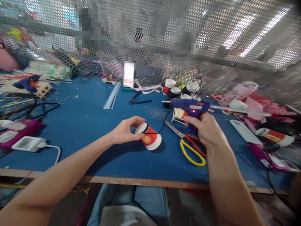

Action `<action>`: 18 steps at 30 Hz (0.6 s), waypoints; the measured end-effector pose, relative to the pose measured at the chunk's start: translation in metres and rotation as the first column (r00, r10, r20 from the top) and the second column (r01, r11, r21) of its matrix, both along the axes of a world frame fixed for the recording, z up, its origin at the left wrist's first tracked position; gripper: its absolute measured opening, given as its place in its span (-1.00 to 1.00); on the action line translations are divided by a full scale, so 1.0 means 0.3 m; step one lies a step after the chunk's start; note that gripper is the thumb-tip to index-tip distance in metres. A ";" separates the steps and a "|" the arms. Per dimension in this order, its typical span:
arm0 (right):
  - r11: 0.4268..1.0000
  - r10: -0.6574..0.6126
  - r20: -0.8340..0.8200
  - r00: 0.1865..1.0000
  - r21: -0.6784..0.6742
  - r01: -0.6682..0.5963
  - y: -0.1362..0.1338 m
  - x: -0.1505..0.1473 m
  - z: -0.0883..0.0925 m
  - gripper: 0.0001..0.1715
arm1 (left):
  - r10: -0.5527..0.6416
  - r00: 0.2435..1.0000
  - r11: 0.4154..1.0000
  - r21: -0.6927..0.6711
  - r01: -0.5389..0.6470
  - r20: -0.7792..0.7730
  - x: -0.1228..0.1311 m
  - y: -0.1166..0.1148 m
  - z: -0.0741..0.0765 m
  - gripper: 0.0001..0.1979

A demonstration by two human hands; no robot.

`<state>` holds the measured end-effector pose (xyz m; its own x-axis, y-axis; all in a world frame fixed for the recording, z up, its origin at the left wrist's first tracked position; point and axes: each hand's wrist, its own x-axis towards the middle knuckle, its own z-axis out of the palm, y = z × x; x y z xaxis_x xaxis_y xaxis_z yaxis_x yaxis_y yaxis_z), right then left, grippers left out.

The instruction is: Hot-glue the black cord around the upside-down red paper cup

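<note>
Forearms [77,153], left hand [127,130] pinching cup [151,139], right hand [209,128] gripping glue gun [185,104]

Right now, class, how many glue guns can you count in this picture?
2: one glue gun in the right hand, another glue gun at far left by a wooden frame. More may be hidden.

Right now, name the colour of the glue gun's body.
The glue gun's body in the right hand is blue; see the head view.

Blue tabletop [89,103], brown front edge [150,181]: red-and-yellow-handled scissors [180,134], pliers [134,101], translucent sticks [111,98], purple power strip [33,126] at left.
</note>
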<state>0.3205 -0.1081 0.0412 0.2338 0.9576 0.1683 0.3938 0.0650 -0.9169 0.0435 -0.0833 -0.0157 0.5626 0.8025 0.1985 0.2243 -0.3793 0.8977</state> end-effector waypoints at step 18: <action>0.978 0.199 0.418 0.886 -0.027 -0.207 -0.142 -0.128 -0.087 -0.70 | 0.109 0.994 0.994 0.019 -0.109 0.002 -0.017 0.028 -0.003 -0.48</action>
